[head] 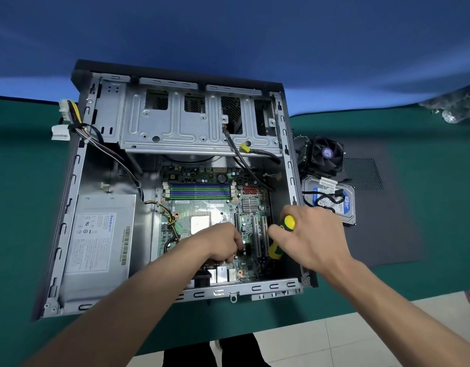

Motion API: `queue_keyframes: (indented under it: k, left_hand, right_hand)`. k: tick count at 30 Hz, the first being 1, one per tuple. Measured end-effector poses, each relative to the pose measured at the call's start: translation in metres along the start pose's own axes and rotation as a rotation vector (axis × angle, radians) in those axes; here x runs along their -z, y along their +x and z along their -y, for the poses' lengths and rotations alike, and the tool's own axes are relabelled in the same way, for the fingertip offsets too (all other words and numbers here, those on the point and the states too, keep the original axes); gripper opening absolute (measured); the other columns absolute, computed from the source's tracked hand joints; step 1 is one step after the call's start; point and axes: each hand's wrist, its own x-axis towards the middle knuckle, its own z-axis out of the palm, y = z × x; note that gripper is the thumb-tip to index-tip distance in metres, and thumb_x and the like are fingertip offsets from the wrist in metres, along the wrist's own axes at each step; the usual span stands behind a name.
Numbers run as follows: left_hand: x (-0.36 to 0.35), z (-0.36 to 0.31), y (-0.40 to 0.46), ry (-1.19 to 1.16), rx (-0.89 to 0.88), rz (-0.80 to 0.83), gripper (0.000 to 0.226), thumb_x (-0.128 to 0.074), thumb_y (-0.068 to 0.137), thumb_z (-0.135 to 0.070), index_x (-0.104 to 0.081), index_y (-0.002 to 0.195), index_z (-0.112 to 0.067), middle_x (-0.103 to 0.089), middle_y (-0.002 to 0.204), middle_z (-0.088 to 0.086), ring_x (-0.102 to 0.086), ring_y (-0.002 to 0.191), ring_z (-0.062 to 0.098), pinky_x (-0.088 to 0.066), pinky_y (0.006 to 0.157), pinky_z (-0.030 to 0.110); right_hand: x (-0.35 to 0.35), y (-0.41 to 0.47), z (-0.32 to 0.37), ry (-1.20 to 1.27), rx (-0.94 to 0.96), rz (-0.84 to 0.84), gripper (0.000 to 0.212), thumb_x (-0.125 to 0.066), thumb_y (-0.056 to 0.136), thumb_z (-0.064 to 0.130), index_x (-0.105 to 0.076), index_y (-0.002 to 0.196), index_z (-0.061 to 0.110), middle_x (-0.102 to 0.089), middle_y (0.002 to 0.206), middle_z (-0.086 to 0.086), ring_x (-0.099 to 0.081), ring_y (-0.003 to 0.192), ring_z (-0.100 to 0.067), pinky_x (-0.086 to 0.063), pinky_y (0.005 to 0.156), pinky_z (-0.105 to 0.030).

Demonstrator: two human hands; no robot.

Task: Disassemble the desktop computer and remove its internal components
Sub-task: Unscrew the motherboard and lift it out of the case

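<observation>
The open desktop case point(77, 165) lies flat on the green table. Inside it the green motherboard point(202, 207) shows RAM sticks point(199, 190) and a bare CPU point(200, 224). A grey power supply point(98, 245) sits at the case's left, and a metal drive cage point(175, 120) spans the far side. My left hand point(223, 243) reaches down onto the board near its front edge, fingers curled at something small I cannot make out. My right hand point(310, 239) grips a yellow and green screwdriver point(282, 234), its tip pointing down beside the expansion slots.
To the right of the case, on a dark perforated side panel point(382, 207), lie a black cooler fan point(325, 154) and a hard drive point(331, 200) with a black cable on top. Loose power connectors point(63, 120) hang over the case's left wall. White floor tiles lie below the table's near edge.
</observation>
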Motion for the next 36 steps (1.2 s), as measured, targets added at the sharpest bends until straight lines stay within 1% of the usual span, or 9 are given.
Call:
queue_keyframes:
  k: [6,10,16,20,22,25,28,33,36]
  left_hand:
    - [0.0,0.001,0.001,-0.033,0.011,0.003,0.036,-0.038,0.092,0.005,-0.062,0.116,-0.008,-0.063,0.076,0.007,-0.049,0.049,0.013,-0.04,0.044,0.02]
    - [0.0,0.002,0.002,-0.03,0.006,-0.003,0.035,-0.038,0.092,0.004,-0.063,0.113,-0.009,-0.064,0.076,0.007,-0.05,0.05,0.014,-0.042,0.047,0.021]
    - [0.0,0.003,0.003,-0.034,0.009,-0.003,0.035,-0.039,0.091,0.005,-0.064,0.11,-0.01,-0.065,0.074,0.007,-0.05,0.051,0.014,-0.041,0.046,0.021]
    - [0.0,0.003,0.004,-0.035,0.013,-0.008,0.033,-0.039,0.092,0.003,-0.064,0.107,-0.012,-0.064,0.073,0.007,-0.05,0.051,0.015,-0.042,0.046,0.023]
    - [0.0,0.003,0.005,-0.033,0.012,-0.013,0.032,-0.04,0.092,0.002,-0.064,0.103,-0.015,-0.065,0.074,0.008,-0.05,0.052,0.016,-0.043,0.047,0.025]
    - [0.0,0.003,0.005,-0.025,0.013,-0.016,0.031,-0.04,0.092,0.002,-0.062,0.096,-0.019,-0.066,0.076,0.008,-0.051,0.054,0.016,-0.044,0.049,0.026]
    - [0.0,0.003,0.005,-0.034,0.018,-0.013,0.032,-0.038,0.091,0.003,-0.062,0.096,-0.017,-0.066,0.079,0.011,-0.052,0.056,0.017,-0.045,0.051,0.028]
    - [0.0,0.003,0.004,-0.048,0.022,-0.017,0.031,-0.038,0.091,0.004,-0.061,0.093,-0.016,-0.066,0.082,0.014,-0.051,0.055,0.018,-0.044,0.048,0.028]
    - [0.0,0.002,0.004,-0.052,0.02,-0.015,0.029,-0.038,0.091,0.003,-0.06,0.092,-0.016,-0.065,0.081,0.014,-0.051,0.055,0.019,-0.043,0.047,0.028]
  right_hand:
    - [-0.001,-0.003,-0.001,0.025,-0.004,-0.017,0.036,-0.039,0.063,0.05,-0.049,0.059,0.016,-0.045,0.044,0.002,-0.044,0.047,-0.016,-0.024,0.044,-0.023]
    - [-0.002,-0.006,-0.002,0.056,-0.003,-0.017,0.039,-0.039,0.064,0.051,-0.055,0.063,0.016,-0.051,0.047,0.001,-0.052,0.053,-0.02,-0.035,0.048,-0.024]
    - [-0.002,-0.012,-0.005,0.079,-0.007,-0.026,0.041,-0.039,0.064,0.052,-0.059,0.068,0.017,-0.056,0.051,0.0,-0.055,0.056,-0.02,-0.042,0.054,-0.027]
    - [-0.003,-0.02,-0.007,0.048,0.1,-0.023,0.045,-0.037,0.067,0.056,-0.058,0.068,0.017,-0.053,0.047,-0.001,-0.053,0.052,-0.022,-0.04,0.052,-0.027]
    - [-0.004,-0.023,-0.009,0.051,0.15,-0.045,0.046,-0.035,0.068,0.056,-0.057,0.065,0.016,-0.05,0.042,-0.001,-0.05,0.047,-0.022,-0.033,0.046,-0.022]
    - [0.0,-0.026,-0.011,0.076,0.175,-0.052,0.031,-0.047,0.071,0.051,-0.057,0.065,0.022,-0.047,0.041,0.001,-0.046,0.044,-0.019,-0.023,0.046,-0.015]
    - [0.008,-0.025,-0.011,0.045,0.226,0.064,0.03,-0.052,0.079,0.05,-0.054,0.074,0.021,-0.049,0.048,0.0,-0.049,0.053,-0.021,-0.033,0.051,-0.028]
    - [0.033,-0.012,-0.008,0.055,0.17,0.449,0.023,-0.06,0.083,0.047,-0.049,0.093,0.03,-0.053,0.066,0.007,-0.054,0.067,-0.014,-0.042,0.059,-0.03]
    - [0.034,-0.015,-0.001,-0.083,0.125,0.409,0.032,-0.055,0.084,0.055,-0.045,0.088,0.026,-0.044,0.066,0.009,-0.049,0.072,-0.022,-0.034,0.058,-0.03]
